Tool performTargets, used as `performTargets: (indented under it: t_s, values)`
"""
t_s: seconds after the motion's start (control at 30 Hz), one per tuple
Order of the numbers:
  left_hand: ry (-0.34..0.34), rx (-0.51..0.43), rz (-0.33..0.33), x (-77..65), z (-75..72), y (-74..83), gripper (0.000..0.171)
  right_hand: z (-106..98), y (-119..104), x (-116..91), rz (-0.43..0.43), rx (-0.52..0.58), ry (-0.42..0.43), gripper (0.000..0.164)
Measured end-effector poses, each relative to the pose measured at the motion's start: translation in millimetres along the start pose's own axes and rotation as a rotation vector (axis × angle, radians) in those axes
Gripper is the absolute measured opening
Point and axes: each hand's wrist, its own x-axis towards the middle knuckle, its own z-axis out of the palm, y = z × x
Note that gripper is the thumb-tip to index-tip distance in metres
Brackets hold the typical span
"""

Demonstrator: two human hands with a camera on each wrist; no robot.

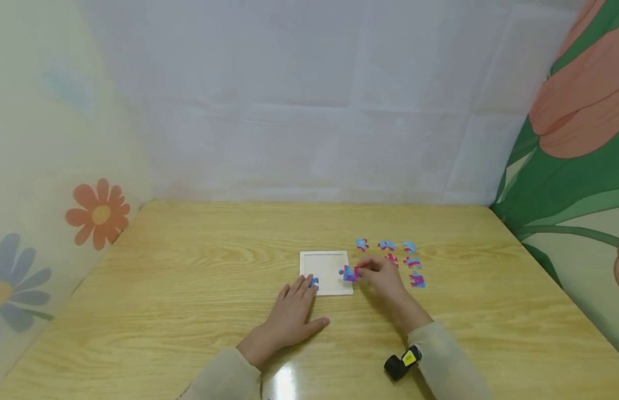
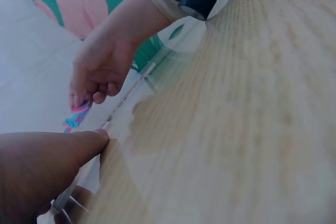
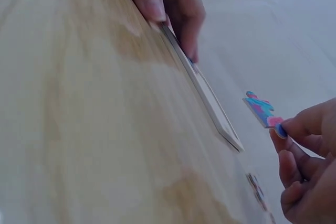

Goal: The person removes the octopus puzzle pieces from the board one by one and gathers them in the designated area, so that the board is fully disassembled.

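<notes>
A square white puzzle frame (image 1: 334, 254) lies on the wooden table. My left hand (image 1: 291, 316) rests at its lower left corner, fingers stretched over the edge and touching a blue and pink puzzle piece (image 1: 316, 281) set in that corner, which the fingers partly cover. My right hand (image 1: 382, 278) pinches another puzzle piece (image 1: 348, 274), blue, purple and pink, between thumb and finger. In the right wrist view this pinched piece (image 3: 260, 109) is raised clear of the frame's surface (image 3: 210, 100), near its right side.
Several loose puzzle pieces lie right of the frame, among them a pale blue one (image 1: 361, 244) and a purple one (image 1: 417, 279). A black wrist device (image 1: 402, 362) sits on the right sleeve. A white cloth (image 1: 309, 139) hangs behind the table (image 1: 189, 250).
</notes>
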Motion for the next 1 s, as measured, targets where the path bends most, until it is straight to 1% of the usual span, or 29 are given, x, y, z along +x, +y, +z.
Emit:
performTargets:
  t_s: [0.1, 0.3, 0.43, 0.6, 0.77, 0.83, 1.0]
  values:
    - [0.001, -0.005, 0.0, -0.6, -0.2, -0.3, 0.072, -14.1, 1.1, 0.8, 0.001, -0.023, -0.009, 0.006]
    - [-0.005, -0.002, -0.001, -1.4, -0.8, -0.6, 0.072, -43.4, 1.7, 3.4, -0.028, -0.04, -0.018, 0.009]
    - [-0.005, 0.001, 0.003, -1.0, -1.0, -0.4, 0.073, -57.7, 1.0, 4.7, -0.003, -0.044, -0.026, 0.011]
    - [0.001, 0.0, 0.005, 0.0, -0.3, -0.1, 0.072, -69.2, -0.3, 4.2, 0.025, -0.078, -0.041, 0.015]
    - [0.009, 0.01, 0.007, 0.5, 0.1, 0.0, 0.072, -77.4, -0.8, 2.4, 0.097, -0.12, -0.056, 0.016]
    - [0.008, 0.015, 0.006, 0.6, 0.3, 0.0, 0.072, -80.2, -0.1, 2.3, 0.11, -0.12, -0.065, 0.016]
    - [0.0, 0.013, 0.0, 0.3, -0.6, 0.2, 0.072, -86.0, 3.1, 3.5, 0.064, -0.091, -0.098, 0.016]
